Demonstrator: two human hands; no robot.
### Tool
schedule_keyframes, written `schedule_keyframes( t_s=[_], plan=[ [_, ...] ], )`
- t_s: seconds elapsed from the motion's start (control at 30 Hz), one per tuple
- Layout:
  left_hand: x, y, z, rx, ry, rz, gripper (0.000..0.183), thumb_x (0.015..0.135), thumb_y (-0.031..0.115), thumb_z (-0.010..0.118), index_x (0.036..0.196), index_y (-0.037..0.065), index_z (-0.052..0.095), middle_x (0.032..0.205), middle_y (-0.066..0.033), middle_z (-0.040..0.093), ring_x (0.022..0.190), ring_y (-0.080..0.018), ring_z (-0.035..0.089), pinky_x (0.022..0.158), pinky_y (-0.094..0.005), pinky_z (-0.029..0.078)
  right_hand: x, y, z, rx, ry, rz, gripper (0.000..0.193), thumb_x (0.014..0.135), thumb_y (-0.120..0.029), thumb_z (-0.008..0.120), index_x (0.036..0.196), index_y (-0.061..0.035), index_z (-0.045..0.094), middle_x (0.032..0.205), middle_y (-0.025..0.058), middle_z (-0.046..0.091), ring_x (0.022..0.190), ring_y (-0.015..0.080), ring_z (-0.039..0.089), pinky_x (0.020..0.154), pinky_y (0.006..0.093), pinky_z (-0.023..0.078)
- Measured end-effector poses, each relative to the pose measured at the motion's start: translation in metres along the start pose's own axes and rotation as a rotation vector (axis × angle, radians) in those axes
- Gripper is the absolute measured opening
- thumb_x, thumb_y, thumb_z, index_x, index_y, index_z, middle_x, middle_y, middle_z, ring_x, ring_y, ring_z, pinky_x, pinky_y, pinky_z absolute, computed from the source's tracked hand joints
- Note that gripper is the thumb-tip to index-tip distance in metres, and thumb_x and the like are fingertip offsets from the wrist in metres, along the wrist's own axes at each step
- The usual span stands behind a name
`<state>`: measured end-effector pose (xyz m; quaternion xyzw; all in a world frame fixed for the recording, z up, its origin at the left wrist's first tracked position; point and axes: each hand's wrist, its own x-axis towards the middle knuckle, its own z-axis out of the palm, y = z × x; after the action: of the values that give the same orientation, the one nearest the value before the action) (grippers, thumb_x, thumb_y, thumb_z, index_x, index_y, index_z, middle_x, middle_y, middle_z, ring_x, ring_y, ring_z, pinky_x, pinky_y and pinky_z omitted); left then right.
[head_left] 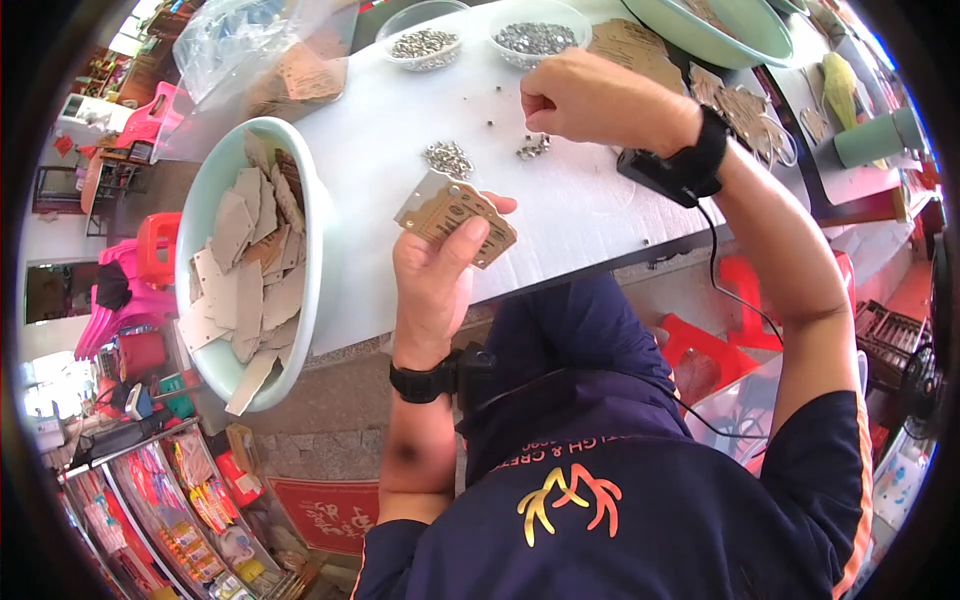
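Note:
My left hand (pixel 432 275) grips a flat piece of printed brown cardboard (pixel 452 222), its thumb across the print. Small round spots, like metal fittings or holes, show along the card's edges. Over the table, my right hand (pixel 600 100) is closed with its fingers curled under; anything in them is hidden. Below that hand lies a small cluster of dark metal fittings (pixel 533 147). Just beyond the card sits a heap of shiny metal fittings (pixel 447 158). A few loose bits are scattered on the white tabletop (pixel 370 190).
At the left, a pale green basin (pixel 313 240) holds many cardboard pieces (pixel 236 225). Two clear tubs of metal fittings, a left one (pixel 382 50) and a right one (pixel 583 45), stand at the back. Another green basin (pixel 760 45) is far right, near a green cylinder (pixel 880 138). A cable (pixel 713 270) hangs from my right wrist.

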<state>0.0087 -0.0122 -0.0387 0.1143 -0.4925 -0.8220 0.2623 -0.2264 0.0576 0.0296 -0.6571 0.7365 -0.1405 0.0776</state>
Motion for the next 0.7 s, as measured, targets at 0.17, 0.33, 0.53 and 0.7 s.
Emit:
schedule_keyframes(
  t_s=[0.17, 0.33, 0.53, 0.7],
  plan=[
    [-0.001, 0.003, -0.002, -0.044, -0.006, -0.004, 0.024, 0.091, 0.006, 0.061, 0.114, 0.002, 0.061, 0.107, -0.0139, 0.066, 0.103, -0.0211, 0.063, 0.087, -0.0344, 0.052, -0.043, -0.012, -0.031, 0.068, -0.226, -0.13, 0.015, 0.078, -0.015, 0.07, 0.081, -0.0023, 0.063, 0.072, 0.0098, 0.064, 0.073, 0.0263, 0.064, 0.067, 0.0363, 0.049],
    [0.003, 0.001, 0.001, -0.031, -0.047, 0.048, 0.024, 0.091, 0.005, 0.06, 0.115, 0.002, 0.061, 0.106, -0.0132, 0.067, 0.104, -0.0217, 0.063, 0.086, -0.0339, 0.05, -0.098, -0.002, -0.031, 0.21, -0.374, -0.115, 0.017, 0.077, -0.011, 0.072, 0.086, -0.0025, 0.06, 0.078, 0.0108, 0.063, 0.076, 0.0283, 0.064, 0.066, 0.0377, 0.049],
    [0.0, 0.001, 0.003, 0.045, -0.025, 0.045, 0.024, 0.091, 0.007, 0.059, 0.114, 0.003, 0.058, 0.107, -0.0156, 0.065, 0.096, -0.0185, 0.063, 0.084, -0.033, 0.051, -0.13, -0.005, -0.01, 0.277, -0.25, 0.001, 0.012, 0.081, -0.01, 0.066, 0.088, -0.0018, 0.06, 0.085, 0.0144, 0.062, 0.083, 0.0326, 0.063, 0.073, 0.0403, 0.049],
    [0.0, 0.001, 0.002, 0.021, -0.028, 0.028, 0.022, 0.091, 0.005, 0.059, 0.112, 0.001, 0.061, 0.105, -0.014, 0.067, 0.099, -0.0185, 0.063, 0.086, -0.0326, 0.049, -0.132, -0.006, -0.007, 0.281, -0.154, -0.02, 0.01, 0.085, -0.01, 0.063, 0.088, 0.0, 0.06, 0.085, 0.016, 0.061, 0.084, 0.0352, 0.061, 0.074, 0.0412, 0.049]
  ],
)
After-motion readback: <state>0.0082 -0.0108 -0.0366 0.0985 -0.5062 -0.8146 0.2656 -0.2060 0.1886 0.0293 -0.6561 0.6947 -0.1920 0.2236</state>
